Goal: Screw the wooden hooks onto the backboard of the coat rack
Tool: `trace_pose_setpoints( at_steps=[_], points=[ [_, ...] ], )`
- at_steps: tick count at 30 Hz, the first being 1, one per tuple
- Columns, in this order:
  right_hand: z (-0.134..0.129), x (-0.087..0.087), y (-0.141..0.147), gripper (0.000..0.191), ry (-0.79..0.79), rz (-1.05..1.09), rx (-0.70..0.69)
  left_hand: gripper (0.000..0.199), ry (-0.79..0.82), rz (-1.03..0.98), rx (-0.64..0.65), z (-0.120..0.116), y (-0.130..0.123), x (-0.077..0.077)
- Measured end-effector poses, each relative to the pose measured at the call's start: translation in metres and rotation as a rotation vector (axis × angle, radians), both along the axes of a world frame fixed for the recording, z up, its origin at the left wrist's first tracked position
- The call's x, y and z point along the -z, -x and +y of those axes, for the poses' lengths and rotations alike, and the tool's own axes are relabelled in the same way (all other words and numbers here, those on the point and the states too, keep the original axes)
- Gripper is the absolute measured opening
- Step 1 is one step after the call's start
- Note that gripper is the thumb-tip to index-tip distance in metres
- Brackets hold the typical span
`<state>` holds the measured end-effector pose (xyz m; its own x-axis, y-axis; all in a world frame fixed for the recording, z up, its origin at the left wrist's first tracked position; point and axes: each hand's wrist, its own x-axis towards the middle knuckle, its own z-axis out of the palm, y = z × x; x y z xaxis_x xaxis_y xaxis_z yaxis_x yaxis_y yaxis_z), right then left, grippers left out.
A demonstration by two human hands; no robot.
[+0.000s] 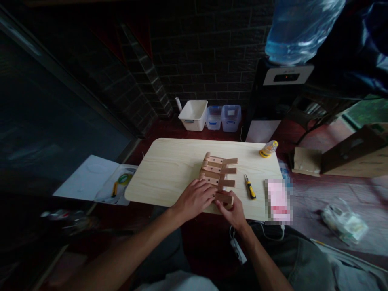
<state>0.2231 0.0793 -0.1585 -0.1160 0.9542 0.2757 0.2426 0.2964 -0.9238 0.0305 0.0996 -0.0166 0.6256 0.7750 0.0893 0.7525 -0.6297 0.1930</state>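
A wooden assembly [212, 170] lies on the pale wood-topped table [163, 169]. It has several parallel bars with dark holes or screw heads, and flat wooden blocks jut out to the right. My left hand [197, 197] lies over its near end, fingers bent around the wood and hiding part of it. My right hand [235, 212] pinches the nearest wooden block [224, 198] between thumb and fingers, at the table's front edge. To the right of the assembly is a yellow-and-black screwdriver [250, 188], its tip pointing away from me.
A clear container with yellow parts [268, 149] stands at the table's back right corner. A pixelated pink object [278, 200] lies at the right edge. Behind the table are a white bin [194, 117], clear plastic boxes [231, 118] and a water dispenser [269, 93]. Cardboard boxes [354, 151] sit right.
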Motion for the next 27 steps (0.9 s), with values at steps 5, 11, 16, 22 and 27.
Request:
trace_pose_setpoints(
  at_steps=[5,11,16,22,27],
  points=[
    [-0.017,-0.001,-0.004,0.03,0.084,0.005,0.04,0.025,0.016,-0.559,-0.451,-0.021,0.026,0.008],
    [-0.057,-0.012,-0.013,0.05,0.2,0.111,0.183,0.052,0.15,-0.851,-0.581,-0.047,0.052,0.077],
    [-0.067,-0.033,-0.003,0.059,0.22,0.193,0.22,0.053,0.132,-0.853,-0.453,-0.042,0.047,0.109],
    [-0.056,-0.049,0.03,0.058,0.144,0.252,0.231,0.038,0.017,-0.798,-0.418,-0.036,0.041,0.119],
    [-0.056,-0.047,0.047,0.064,0.1,0.267,0.228,0.037,0.008,-0.839,-0.388,-0.034,0.045,0.124]
  ],
)
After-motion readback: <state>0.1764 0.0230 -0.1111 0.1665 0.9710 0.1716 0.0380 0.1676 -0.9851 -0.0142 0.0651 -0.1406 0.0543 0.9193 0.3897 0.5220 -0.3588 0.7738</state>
